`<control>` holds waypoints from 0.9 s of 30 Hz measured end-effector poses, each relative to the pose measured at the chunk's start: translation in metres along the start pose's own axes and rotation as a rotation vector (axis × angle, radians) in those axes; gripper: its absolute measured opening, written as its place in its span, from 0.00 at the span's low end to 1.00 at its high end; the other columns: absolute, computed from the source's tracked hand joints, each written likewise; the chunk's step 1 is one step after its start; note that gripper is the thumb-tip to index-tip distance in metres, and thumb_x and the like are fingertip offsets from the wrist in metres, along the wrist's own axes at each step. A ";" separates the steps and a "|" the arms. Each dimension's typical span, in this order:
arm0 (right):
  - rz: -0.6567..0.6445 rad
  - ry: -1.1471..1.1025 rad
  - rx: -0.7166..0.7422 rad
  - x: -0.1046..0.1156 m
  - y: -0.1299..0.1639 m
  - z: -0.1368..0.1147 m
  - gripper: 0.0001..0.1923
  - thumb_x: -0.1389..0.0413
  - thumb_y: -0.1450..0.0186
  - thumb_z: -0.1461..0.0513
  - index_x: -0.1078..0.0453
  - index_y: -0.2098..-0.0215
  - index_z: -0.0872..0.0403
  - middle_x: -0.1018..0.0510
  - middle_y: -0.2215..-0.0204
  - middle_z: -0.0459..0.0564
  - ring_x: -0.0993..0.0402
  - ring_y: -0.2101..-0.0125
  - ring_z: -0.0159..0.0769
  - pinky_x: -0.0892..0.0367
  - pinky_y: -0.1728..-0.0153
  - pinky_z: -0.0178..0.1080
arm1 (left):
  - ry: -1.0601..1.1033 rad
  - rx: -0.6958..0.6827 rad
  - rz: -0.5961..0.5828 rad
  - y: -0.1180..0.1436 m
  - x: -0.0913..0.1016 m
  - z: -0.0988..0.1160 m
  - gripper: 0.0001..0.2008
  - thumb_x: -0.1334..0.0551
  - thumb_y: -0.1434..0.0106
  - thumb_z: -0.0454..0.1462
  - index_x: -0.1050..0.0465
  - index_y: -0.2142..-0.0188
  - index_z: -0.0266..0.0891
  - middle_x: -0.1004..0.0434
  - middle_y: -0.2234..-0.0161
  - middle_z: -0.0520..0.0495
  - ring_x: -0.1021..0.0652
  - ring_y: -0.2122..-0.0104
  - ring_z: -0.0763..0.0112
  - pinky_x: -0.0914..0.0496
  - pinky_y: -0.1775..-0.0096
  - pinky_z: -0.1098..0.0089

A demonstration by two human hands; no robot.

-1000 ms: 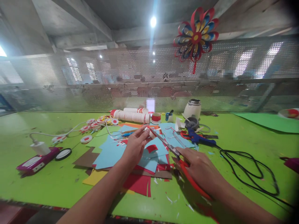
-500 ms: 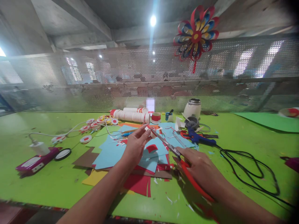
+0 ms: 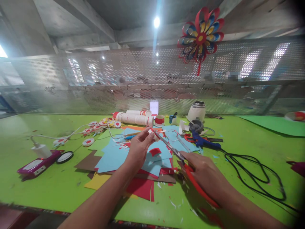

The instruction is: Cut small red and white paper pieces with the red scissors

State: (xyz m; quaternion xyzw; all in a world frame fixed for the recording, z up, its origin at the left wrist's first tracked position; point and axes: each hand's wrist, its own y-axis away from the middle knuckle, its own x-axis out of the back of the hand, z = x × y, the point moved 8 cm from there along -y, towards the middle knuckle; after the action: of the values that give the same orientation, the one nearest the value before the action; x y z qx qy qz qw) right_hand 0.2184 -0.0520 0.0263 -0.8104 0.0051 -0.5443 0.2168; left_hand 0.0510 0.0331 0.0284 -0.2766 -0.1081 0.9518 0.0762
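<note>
Between its thumb and fingers, my left hand (image 3: 140, 145) pinches a small red and white paper piece (image 3: 150, 130). My right hand (image 3: 199, 165) is closed round the red handles of a pair of scissors (image 3: 175, 152). The blades point up and to the left, their tips at the paper piece. Whether the blades are parted there is too small to tell. Below both hands lie light blue paper sheets (image 3: 111, 161), with a curved red scrap (image 3: 155, 151) on top. Brown, yellow and red sheets stick out from beneath them.
A blue glue gun (image 3: 206, 143) with a looped black cord lies at right. Paper rolls (image 3: 134, 119), a red-rimmed cup (image 3: 159, 120) and a cream container (image 3: 196, 111) stand behind. At left are a purple power strip (image 3: 38, 163) and several white-red discs (image 3: 88, 142).
The view has shifted very slightly. Both hands keep nearly the same place, with the scissors still at the paper piece.
</note>
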 end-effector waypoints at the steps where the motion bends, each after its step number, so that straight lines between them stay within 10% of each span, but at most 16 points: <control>1: 0.001 0.001 -0.001 0.000 0.000 0.000 0.18 0.50 0.36 0.58 0.28 0.52 0.55 0.20 0.62 0.57 0.24 0.62 0.48 0.32 0.60 0.46 | -0.019 -0.007 0.001 0.000 0.000 0.001 0.17 0.31 0.49 0.37 0.24 0.59 0.34 0.21 0.61 0.42 0.24 0.62 0.67 0.32 0.53 0.60; 27: -0.021 -0.046 -0.044 0.002 0.001 0.001 0.19 0.50 0.36 0.57 0.28 0.52 0.56 0.20 0.59 0.58 0.25 0.59 0.50 0.33 0.58 0.49 | -0.169 -0.092 -0.039 -0.002 0.004 0.001 0.23 0.33 0.47 0.38 0.28 0.50 0.39 0.22 0.62 0.45 0.24 0.63 0.68 0.33 0.55 0.63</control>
State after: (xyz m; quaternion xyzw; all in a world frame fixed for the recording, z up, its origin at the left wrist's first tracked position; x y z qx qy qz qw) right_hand 0.2205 -0.0530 0.0278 -0.8273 0.0039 -0.5275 0.1933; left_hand 0.0467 0.0354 0.0277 -0.1962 -0.1632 0.9642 0.0726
